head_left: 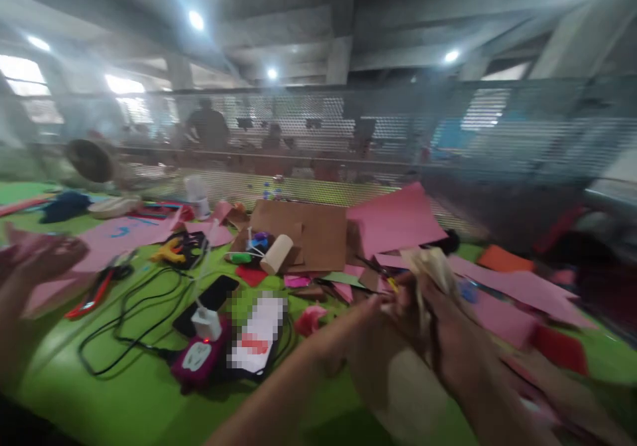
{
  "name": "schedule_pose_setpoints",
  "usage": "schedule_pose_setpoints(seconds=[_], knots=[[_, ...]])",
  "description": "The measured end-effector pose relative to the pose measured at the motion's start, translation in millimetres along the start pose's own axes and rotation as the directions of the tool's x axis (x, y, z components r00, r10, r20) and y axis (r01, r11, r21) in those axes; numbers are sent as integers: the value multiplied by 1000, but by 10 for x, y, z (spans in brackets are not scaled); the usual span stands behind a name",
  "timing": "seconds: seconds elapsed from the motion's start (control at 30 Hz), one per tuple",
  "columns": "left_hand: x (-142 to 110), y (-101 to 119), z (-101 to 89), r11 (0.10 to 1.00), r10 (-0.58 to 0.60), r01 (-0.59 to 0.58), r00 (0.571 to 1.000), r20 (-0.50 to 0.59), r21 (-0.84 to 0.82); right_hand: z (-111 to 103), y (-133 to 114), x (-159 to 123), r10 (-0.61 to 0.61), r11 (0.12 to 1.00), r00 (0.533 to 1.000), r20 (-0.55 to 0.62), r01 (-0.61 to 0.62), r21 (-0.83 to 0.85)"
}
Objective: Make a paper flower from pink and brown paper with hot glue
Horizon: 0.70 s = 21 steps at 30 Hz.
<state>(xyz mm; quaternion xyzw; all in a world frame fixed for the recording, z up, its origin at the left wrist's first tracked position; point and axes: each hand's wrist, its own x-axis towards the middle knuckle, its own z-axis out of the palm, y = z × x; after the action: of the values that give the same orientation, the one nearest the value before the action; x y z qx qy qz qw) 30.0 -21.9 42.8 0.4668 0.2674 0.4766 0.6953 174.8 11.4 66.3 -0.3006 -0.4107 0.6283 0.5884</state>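
Note:
My left hand (362, 330) reaches in from the bottom middle, its fingers closed at the edge of a crumpled beige sheet, paper or cloth. My right hand (450, 336) is wrapped round the same beige sheet (408, 389), which bunches up above the fingers and hangs wide below them. Motion blur smears the fingertips where the two hands meet. Just beyond them lies a thin dark tool with a yellow part (391, 281); its kind is unclear. Pink paper strips (517, 283) lie past my right hand.
A purple power socket (202, 360) with a white charger (206, 323), a black phone (213, 300) and loose cable lie left. Behind are brown cardboard (323, 237), a cardboard tube (277, 255) and pink paper (393, 220). Another person's hand (54, 260) is far left, near an orange-handled tool (94, 297).

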Motion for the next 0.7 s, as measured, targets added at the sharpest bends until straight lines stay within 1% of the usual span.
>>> schedule_pose_setpoints(seconds=[0.03, 0.1, 0.13, 0.17, 0.23, 0.3, 0.33, 0.4, 0.5, 0.57, 0.6, 0.7], knots=[[-30, -1, -14, 1000, -1, 2, 1000, 6, -30, 35, -11, 11, -3, 1000, 1000, -15, 3, 0], [-76, -15, -45, 997, -41, 48, 995, 96, -66, 69, -18, 26, -56, 998, 995, -82, 57, 12], [-90, -30, -56, 995, -69, 78, 990, 124, -66, 73, -14, 29, -62, 998, 994, -91, 63, 6], [-99, -53, -60, 992, -103, 111, 987, 126, -58, 72, -8, 29, -101, 995, 989, -108, 101, 1], [-102, -116, -50, 983, -183, 185, 981, 67, -14, 60, 10, 23, -123, 992, 987, -104, 121, -27], [-98, -186, -28, 973, -227, 228, 973, -31, 22, 45, 24, 18, -124, 992, 987, -105, 122, -20], [-96, -214, -15, 971, -236, 238, 969, -69, 28, 37, 29, 19, -116, 993, 987, -108, 117, 4], [-99, -240, 9, 969, -244, 247, 963, -111, 14, 19, 31, 26, -84, 994, 991, -109, 91, 66], [-112, -197, 46, 962, -266, 273, 948, -174, 16, -12, 18, 44, -19, 987, 993, -115, 37, 158], [-121, -151, 72, 965, -237, 255, 947, -219, 58, -35, 3, 53, 26, 974, 996, -91, -5, 225], [-125, -136, 87, 969, -203, 228, 954, -219, 93, -48, -7, 53, 43, 965, 997, -64, -25, 260], [-162, -164, 143, 958, -117, 144, 986, -120, 249, -83, -39, 14, 87, 918, 994, 60, -103, 382]])
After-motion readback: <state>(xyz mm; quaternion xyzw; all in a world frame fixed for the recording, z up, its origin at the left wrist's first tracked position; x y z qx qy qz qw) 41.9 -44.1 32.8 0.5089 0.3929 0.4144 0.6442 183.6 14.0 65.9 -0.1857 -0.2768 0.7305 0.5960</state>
